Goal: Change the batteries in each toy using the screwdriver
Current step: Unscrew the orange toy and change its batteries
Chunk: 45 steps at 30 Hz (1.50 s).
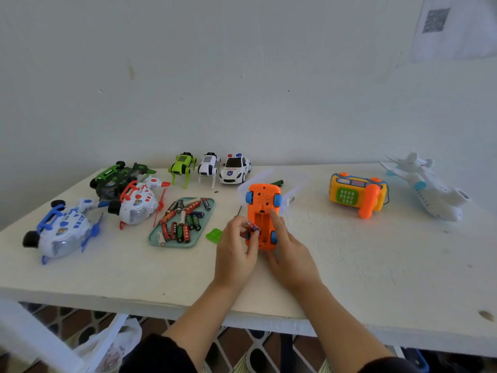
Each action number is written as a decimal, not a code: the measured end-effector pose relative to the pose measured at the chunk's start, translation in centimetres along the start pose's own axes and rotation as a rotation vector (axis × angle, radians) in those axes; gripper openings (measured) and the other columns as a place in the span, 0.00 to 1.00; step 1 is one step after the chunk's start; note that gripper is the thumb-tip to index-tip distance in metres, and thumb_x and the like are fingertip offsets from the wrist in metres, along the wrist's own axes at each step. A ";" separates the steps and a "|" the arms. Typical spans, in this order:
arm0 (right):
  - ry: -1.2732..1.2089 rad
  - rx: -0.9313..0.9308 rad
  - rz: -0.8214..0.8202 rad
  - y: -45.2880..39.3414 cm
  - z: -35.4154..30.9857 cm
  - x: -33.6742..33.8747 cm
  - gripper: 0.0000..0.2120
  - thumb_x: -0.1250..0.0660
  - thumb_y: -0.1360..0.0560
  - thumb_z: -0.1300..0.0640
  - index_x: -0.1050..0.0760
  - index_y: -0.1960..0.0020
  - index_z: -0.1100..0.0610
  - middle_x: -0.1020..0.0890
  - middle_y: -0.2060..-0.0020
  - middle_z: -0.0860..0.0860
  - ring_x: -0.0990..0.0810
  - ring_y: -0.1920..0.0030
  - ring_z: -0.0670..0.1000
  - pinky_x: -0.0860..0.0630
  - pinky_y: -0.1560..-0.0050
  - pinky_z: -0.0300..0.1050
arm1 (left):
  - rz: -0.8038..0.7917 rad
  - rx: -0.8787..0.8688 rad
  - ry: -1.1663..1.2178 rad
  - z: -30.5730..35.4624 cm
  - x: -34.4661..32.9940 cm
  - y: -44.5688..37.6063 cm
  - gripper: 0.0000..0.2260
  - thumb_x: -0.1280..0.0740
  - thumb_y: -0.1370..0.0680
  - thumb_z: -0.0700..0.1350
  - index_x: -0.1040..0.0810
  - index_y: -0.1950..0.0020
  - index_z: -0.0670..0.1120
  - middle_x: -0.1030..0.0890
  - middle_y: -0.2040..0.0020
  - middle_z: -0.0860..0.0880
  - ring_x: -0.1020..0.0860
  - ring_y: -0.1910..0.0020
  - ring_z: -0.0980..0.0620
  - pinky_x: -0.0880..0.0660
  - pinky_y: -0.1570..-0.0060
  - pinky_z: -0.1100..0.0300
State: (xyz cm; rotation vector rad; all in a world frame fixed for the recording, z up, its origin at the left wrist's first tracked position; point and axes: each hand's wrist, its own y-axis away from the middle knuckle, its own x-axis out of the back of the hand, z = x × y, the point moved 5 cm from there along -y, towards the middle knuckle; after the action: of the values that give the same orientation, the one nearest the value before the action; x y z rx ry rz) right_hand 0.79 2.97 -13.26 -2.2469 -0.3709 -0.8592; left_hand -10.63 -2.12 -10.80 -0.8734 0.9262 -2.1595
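White-painted tabletop (349, 265) against a plain pale wall. Orange plastic toy car with blue wheels (262, 211) lies belly-up near the middle of it, battery bay uncovered and facing the camera.

Left hand (235, 254) pinches red-jacketed cylindrical batteries (251, 226) at the bay's left edge; looks like two, though the blur makes the count uncertain. Right hand (289, 251) rests along the car's right side, fingers mostly straight, index fingertip on the bay rim, steadying rather than gripping.

Risks from here:
- Polarity. Markings in the bay aren't readable from this view, so a cell could go in reversed.
- Two cells in one pinch: one could slip and roll off the table's near edge.
- Car sits on its curved roof and is only braced from one side, so pressing a cell against the spring could rock it.
- Small green ribbed plastic cover (214, 235) lies loose just left of the left hand; a wrist sweep could knock it away.
- Teal rounded tray of mixed loose batteries (207, 227) sits just beyond that; old and new cells could easily get mixed.

Thin metal shaft (239, 210) just left of the car is probably the screwdriver; handle hidden behind the hand.

Clear plastic box (293, 189) sits behind the car. Further out: yellow-and-orange toy phone (357, 195), white toy airplane (427, 189), white police car (235, 169), two robot dogs and three helicopters to the left.
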 end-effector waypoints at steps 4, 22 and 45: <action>0.007 -0.001 -0.002 0.1 0.2 -0.1 0.33 0.49 0.25 0.47 0.70 0.32 0.33 0.36 0.27 0.58 0.20 0.51 0.62 0.25 0.59 0.51 | -0.060 -0.082 -0.033 0.2 -0.7 0.2 0.07 0.37 0.24 0.47 0.31 0.47 0.50 0.21 0.56 0.48 0.25 0.57 0.56 0.25 0.54 0.60; -0.021 -0.040 -0.078 0.3 -0.1 0.6 0.32 0.51 0.24 0.53 0.71 0.35 0.34 0.25 0.39 0.61 0.22 0.54 0.62 0.30 0.58 0.48 | -0.162 -0.198 -0.350 0.0 -1.7 0.1 0.16 0.40 0.24 0.47 0.25 0.37 0.50 0.32 0.45 0.46 0.26 0.52 0.41 0.23 0.56 0.52; 0.051 -0.023 -0.071 0.6 0.8 0.1 0.43 0.43 0.20 0.59 0.77 0.36 0.33 0.38 0.26 0.55 0.22 0.50 0.59 0.24 0.51 0.53 | -0.462 0.108 -1.096 -9.9 1.8 -7.3 0.13 0.38 0.24 0.37 0.24 0.40 0.42 0.22 0.43 0.44 0.26 0.43 0.44 0.30 0.46 0.50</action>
State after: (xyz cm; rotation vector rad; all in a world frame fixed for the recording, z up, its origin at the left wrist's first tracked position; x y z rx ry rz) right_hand 1.51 3.14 -13.93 -2.2395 -0.4215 -0.9604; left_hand -21.30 4.24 -9.81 -2.0303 0.0427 -1.5882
